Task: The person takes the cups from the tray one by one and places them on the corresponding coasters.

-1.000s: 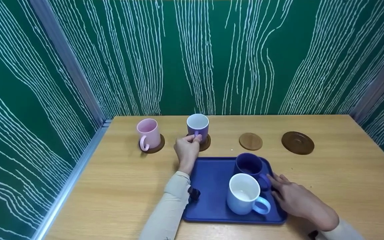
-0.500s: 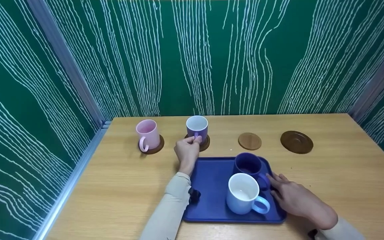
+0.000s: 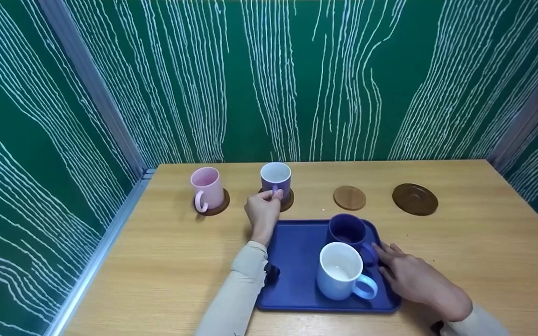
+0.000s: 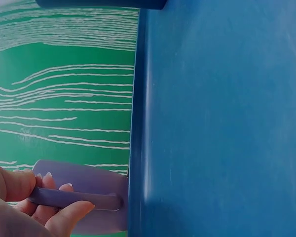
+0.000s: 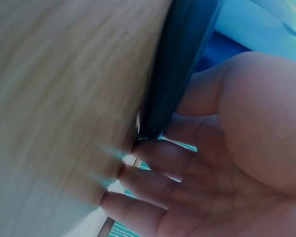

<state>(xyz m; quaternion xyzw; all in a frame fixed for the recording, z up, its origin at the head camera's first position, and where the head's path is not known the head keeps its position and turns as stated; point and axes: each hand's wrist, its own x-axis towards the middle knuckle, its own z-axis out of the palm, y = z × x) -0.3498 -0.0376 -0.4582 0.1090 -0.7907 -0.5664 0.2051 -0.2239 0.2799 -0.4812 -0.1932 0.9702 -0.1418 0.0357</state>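
Observation:
My left hand (image 3: 263,210) pinches the handle of a purple mug (image 3: 284,186) with a white inside. That mug stands upright on a dark brown coaster (image 3: 288,203). In the left wrist view, thumb and fingers curl about the handle (image 4: 79,199). At the blue tray's right rim, my right hand (image 3: 411,275) rests with its fingers extended, beside a dark blue mug (image 3: 343,228). The right wrist view has several fingertips on the tabletop and the thumb by the tray's rim (image 5: 172,64). A light blue mug (image 3: 339,280) shares the tray (image 3: 292,280).
A pink mug (image 3: 209,191) stands on a brown coaster (image 3: 222,205) at the back left. Toward the back right lie a light wooden coaster (image 3: 350,198) and a dark brown round saucer (image 3: 414,199). A green wall (image 3: 315,84) with white lines rises behind the table.

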